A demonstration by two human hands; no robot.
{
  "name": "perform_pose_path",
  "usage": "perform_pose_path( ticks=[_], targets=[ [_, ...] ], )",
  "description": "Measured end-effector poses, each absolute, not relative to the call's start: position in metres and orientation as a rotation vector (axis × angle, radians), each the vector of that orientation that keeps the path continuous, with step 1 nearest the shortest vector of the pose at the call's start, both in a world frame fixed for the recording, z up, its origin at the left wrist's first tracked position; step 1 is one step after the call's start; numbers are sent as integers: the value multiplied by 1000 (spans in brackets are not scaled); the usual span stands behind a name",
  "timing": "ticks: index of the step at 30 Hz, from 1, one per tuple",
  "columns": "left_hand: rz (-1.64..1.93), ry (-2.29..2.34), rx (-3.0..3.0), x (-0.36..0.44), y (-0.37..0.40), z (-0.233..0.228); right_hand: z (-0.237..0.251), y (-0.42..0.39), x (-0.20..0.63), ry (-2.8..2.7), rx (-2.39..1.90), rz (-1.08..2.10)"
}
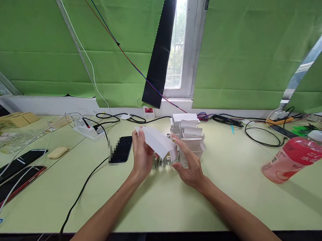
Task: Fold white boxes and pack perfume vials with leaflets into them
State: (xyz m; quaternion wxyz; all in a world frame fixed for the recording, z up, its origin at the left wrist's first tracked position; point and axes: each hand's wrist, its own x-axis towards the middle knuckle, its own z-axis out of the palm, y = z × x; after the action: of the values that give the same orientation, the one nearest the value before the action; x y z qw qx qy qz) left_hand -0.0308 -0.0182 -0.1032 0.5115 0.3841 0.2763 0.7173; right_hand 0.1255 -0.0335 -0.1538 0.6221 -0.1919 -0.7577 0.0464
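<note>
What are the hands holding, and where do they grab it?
A small white box: the left hand grips its upper-left end, and the right hand pinches its lower-right end.

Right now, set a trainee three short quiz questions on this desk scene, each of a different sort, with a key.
1. True or false: both hands grip the white carton at once.
2. Which lies on its side at the right of the table? A) a pink bottle B) a mug C) a stapler
3. Fill in: behind the carton stands a stack of small white ____.

Key
1. True: the left hand holds its left end, the right hand its right end.
2. A, the pink bottle.
3. boxes, the white boxes.
</note>
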Motion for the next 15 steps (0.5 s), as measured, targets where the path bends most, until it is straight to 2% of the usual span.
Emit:
perform_pose_path(
  ticks=[15],
  targets=[
    [1587, 677, 990, -24, -23, -109, -154, -31, 125, -1744, -454, 70]
  ],
)
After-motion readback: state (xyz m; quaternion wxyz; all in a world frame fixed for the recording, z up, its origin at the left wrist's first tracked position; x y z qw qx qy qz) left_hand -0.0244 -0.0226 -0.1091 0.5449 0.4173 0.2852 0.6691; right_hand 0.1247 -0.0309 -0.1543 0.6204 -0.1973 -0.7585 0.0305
